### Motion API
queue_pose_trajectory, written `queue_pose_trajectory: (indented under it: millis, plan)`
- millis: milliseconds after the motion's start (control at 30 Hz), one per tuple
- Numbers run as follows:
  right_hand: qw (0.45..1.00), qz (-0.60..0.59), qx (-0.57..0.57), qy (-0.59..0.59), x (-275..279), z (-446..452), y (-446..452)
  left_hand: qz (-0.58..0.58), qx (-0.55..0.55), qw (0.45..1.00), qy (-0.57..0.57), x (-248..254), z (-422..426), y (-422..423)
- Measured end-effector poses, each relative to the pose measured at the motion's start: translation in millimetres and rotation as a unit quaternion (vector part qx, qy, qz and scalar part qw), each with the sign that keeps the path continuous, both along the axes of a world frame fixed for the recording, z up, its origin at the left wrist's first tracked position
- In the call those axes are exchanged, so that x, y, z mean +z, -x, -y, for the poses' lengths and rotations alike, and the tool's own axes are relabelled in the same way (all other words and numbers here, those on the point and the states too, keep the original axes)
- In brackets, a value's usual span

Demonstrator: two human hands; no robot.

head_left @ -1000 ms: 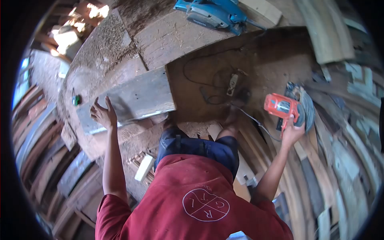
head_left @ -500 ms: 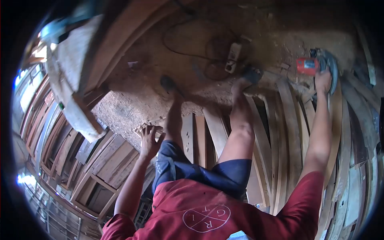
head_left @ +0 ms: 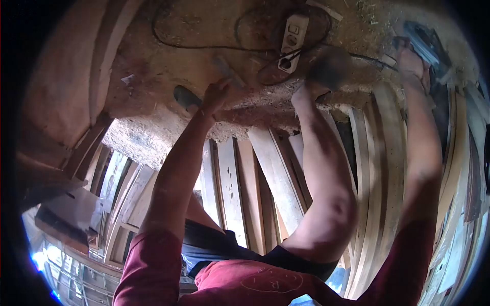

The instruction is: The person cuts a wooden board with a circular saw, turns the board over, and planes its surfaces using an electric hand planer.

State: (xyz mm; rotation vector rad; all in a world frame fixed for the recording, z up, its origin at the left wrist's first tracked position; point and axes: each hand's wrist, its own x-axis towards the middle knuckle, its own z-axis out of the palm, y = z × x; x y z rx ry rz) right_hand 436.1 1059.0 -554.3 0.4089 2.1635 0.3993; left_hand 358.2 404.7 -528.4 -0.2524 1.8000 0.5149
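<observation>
At the upper right, my right hand (head_left: pixel 411 61) is closed on a circular saw (head_left: pixel 427 47) held low over the floor. Its grey, curved guard side faces away from my hand, and its red body is mostly hidden now. My left hand (head_left: pixel 216 95) reaches down near my left foot, fingers stretched out and partly blurred. Just beyond those fingertips lies a thin grey strip (head_left: pixel 229 71) on the floor; whether they touch it I cannot tell.
A white power strip (head_left: pixel 293 43) with a plug in it lies ahead, and a dark cable (head_left: pixel 204 47) loops around it. Long wooden boards (head_left: pixel 275 178) lie side by side beneath my legs. Sawdust (head_left: pixel 140 140) covers the ground at left, beside a large curved wooden piece (head_left: pixel 66 76).
My left hand has moved forward and down from beside my knee to the floor near the grey strip. The saw has tilted and moved slightly forward in my right hand. I have leaned forward.
</observation>
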Motion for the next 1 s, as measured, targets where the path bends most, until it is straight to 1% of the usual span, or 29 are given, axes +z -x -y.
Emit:
queue_pose_trajectory:
  millis: [33,67,100,133,167,200,233,267,300,333,367,400,433,467,500,533,567,633,667,700,767,800,833,867,900,933,967,1000]
  plan:
    - [0.999,-0.008,0.038,-0.004,-17.0,5.6,-9.0,0.004,-0.001,1.000,-0.005,-25.7,-1.8,-7.9]
    - [0.999,-0.004,0.036,-0.010,-24.6,9.9,-13.0,-0.085,-0.045,0.995,-0.031,-52.1,0.8,-19.8]
    - [0.991,-0.016,0.129,0.031,-22.2,20.2,-15.3,-0.169,-0.087,0.980,-0.057,-63.8,0.9,-30.2]
    - [0.984,-0.058,0.157,0.068,-15.6,30.0,-19.3,-0.161,-0.086,0.981,-0.064,-71.9,2.9,-37.9]
    - [0.972,-0.096,0.187,0.104,-3.7,43.4,-19.2,-0.167,-0.117,0.977,-0.059,-76.5,-1.3,-39.2]
    - [0.964,-0.168,0.155,0.135,21.6,71.1,-9.8,-0.171,-0.130,0.975,-0.061,-76.4,-6.3,-39.1]
    - [0.961,-0.203,0.112,0.153,48.9,99.4,-0.4,-0.176,-0.143,0.972,-0.063,-75.3,-11.9,-38.7]
    - [0.953,-0.240,0.070,0.174,74.7,129.0,8.4,-0.131,-0.038,0.990,-0.038,-66.5,-13.1,-36.8]
    - [0.943,-0.258,0.018,0.210,92.9,154.7,12.5,-0.083,0.069,0.994,-0.011,-50.9,-13.2,-34.8]
    - [0.929,-0.276,-0.033,0.246,108.8,178.6,14.0,-0.087,0.075,0.993,-0.016,-18.1,-23.5,-29.0]
    - [0.894,-0.288,-0.113,0.325,125.1,201.7,16.6,-0.013,0.222,0.973,-0.061,32.6,-41.9,-18.8]
    - [0.845,-0.298,-0.191,0.401,140.9,225.5,19.3,0.062,0.359,0.925,-0.106,75.4,-48.6,-12.1]
    - [0.798,-0.368,-0.171,0.446,157.4,251.2,20.5,0.119,0.378,0.899,-0.187,99.4,-36.9,-11.1]
    - [0.800,-0.307,-0.257,0.447,196.4,278.9,28.1,0.175,0.391,0.864,-0.265,124.0,-22.9,-12.6]
    - [0.798,-0.319,-0.207,0.468,224.0,297.8,30.5,0.196,0.398,0.851,-0.280,164.6,-22.0,-9.4]
    - [0.774,-0.324,-0.164,0.519,252.5,311.1,37.2,0.215,0.404,0.838,-0.297,210.4,-25.2,-2.5]
    - [0.771,-0.301,-0.167,0.535,282.1,325.2,40.9,0.227,0.392,0.833,-0.316,249.9,-22.8,1.3]
    - [0.722,-0.311,-0.171,0.593,353.4,341.4,62.6,0.230,0.379,0.827,-0.346,323.3,-19.1,13.9]
    - [0.684,-0.317,-0.237,0.613,386.0,350.3,69.5,0.249,0.361,0.822,-0.363,358.5,-19.1,25.9]
    - [0.685,-0.326,-0.221,0.612,415.2,354.4,75.6,0.267,0.340,0.818,-0.379,392.9,-18.0,37.7]
    - [0.587,-0.212,-0.407,0.666,471.7,357.1,88.7,0.261,0.324,0.787,-0.456,457.5,-18.2,62.0]
    - [0.607,-0.218,-0.393,0.655,505.9,359.9,98.6,0.234,0.294,0.809,-0.452,488.1,-18.2,73.6]
    - [0.587,-0.221,-0.416,0.658,538.3,364.9,106.9,0.204,0.265,0.830,-0.447,517.8,-18.2,84.9]
    - [0.583,-0.258,-0.403,0.656,571.4,372.2,114.7,0.177,0.246,0.848,-0.434,548.8,-17.6,96.7]
    - [0.577,-0.295,-0.388,0.655,603.6,379.6,123.1,0.160,0.238,0.847,-0.448,579.1,-15.4,109.6]
    - [0.578,-0.309,-0.368,0.659,635.0,386.9,130.4,0.124,0.200,0.867,-0.440,609.2,-12.2,121.6]
    - [0.548,-0.343,-0.374,0.664,665.9,394.4,136.7,0.087,0.163,0.884,-0.428,637.8,-7.7,130.3]
    - [0.516,-0.377,-0.377,0.671,693.2,400.7,145.3,0.063,0.186,0.879,-0.434,664.3,-2.1,136.4]
